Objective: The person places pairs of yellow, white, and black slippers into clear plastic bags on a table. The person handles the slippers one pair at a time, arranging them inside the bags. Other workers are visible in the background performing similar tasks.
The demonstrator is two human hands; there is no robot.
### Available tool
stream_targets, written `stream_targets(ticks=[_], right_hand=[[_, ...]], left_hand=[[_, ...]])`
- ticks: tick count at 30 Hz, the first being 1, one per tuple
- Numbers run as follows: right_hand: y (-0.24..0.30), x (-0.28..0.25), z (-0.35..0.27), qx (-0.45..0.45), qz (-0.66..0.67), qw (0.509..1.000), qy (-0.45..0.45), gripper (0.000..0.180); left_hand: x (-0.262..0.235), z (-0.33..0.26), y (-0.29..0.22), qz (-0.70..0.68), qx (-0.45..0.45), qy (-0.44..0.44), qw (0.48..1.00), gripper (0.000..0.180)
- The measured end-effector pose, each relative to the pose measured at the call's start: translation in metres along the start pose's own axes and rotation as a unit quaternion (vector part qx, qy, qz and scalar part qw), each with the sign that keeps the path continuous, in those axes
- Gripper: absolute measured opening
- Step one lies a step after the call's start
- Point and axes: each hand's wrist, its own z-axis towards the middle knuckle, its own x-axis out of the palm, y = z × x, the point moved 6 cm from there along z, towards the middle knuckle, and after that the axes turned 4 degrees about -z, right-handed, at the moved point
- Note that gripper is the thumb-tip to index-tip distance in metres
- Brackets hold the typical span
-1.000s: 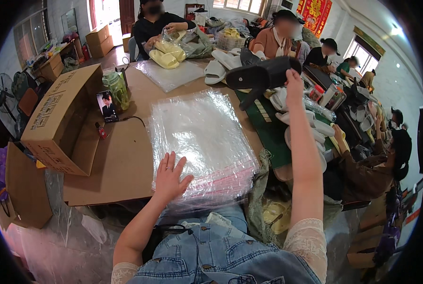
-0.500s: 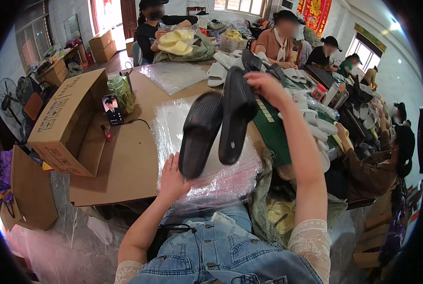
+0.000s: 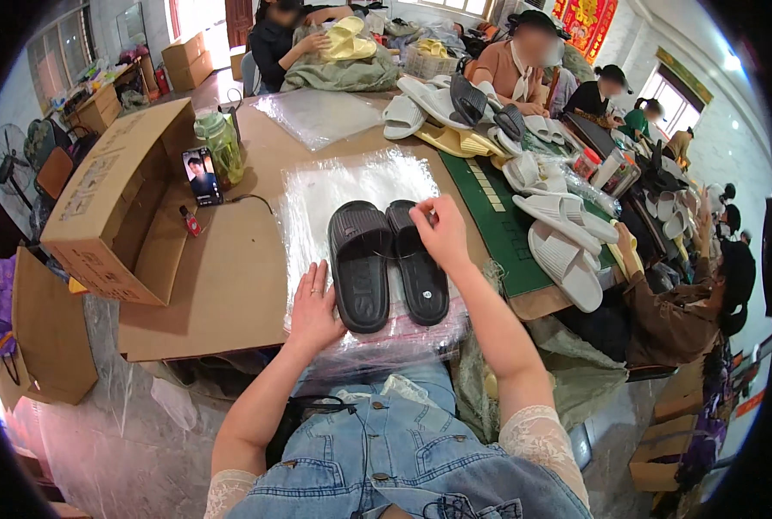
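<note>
A pair of black slide slippers lies side by side on a stack of clear plastic bags [image 3: 304,186], heels toward me. My right hand [image 3: 442,232] has its fingers closed at the strap and toe edge of the right slipper [image 3: 426,290]. Flat on the bags, with its fingers stretched out, my left hand [image 3: 315,310] rests close beside the left slipper [image 3: 359,281]. It grips nothing.
On the left stand an open cardboard box [image 3: 114,225], a phone [image 3: 201,177] and a green bottle [image 3: 220,147]. Grey slippers [image 3: 567,259] and yellow slippers [image 3: 455,141] lie to the right, partly on a green mat [image 3: 494,229]. Several people work around the tables.
The black slippers came down from a raised, tilted pose to lie flat on the bags. My right hand lowered with them toward me. My left hand stays near the same spot.
</note>
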Motion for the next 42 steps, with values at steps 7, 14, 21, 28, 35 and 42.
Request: stream_targets(ticks=[7, 14, 21, 28, 35, 42], right_hand=[[0.009, 0.020, -0.066, -0.028, -0.206, 0.974, 0.090, 0.069], [-0.006, 0.081, -0.048, 0.086, -0.262, 0.950, 0.148, 0.049], [-0.013, 0.019, -0.061, 0.111, -0.175, 0.978, 0.007, 0.049], [-0.033, -0.080, -0.123, 0.171, 0.013, 0.980, -0.102, 0.023], [-0.062, -0.137, -0.166, 0.166, 0.024, 0.979, -0.117, 0.016], [-0.060, -0.146, -0.175, 0.129, 0.011, 0.988, -0.087, 0.020]], left_hand=[[0.001, 0.001, -0.002, -0.001, 0.001, -0.012, 1.000, 0.070], [-0.002, 0.000, -0.002, 0.020, -0.002, 0.000, 1.000, 0.062], [-0.005, 0.000, -0.008, -0.017, -0.043, 0.017, 0.999, 0.072], [-0.003, 0.004, -0.029, 0.027, 0.018, -0.001, 0.999, 0.057], [-0.004, 0.013, -0.057, -0.073, 0.060, 0.089, 0.992, 0.067], [-0.001, 0.025, -0.051, -0.058, 0.067, 0.060, 0.994, 0.053]])
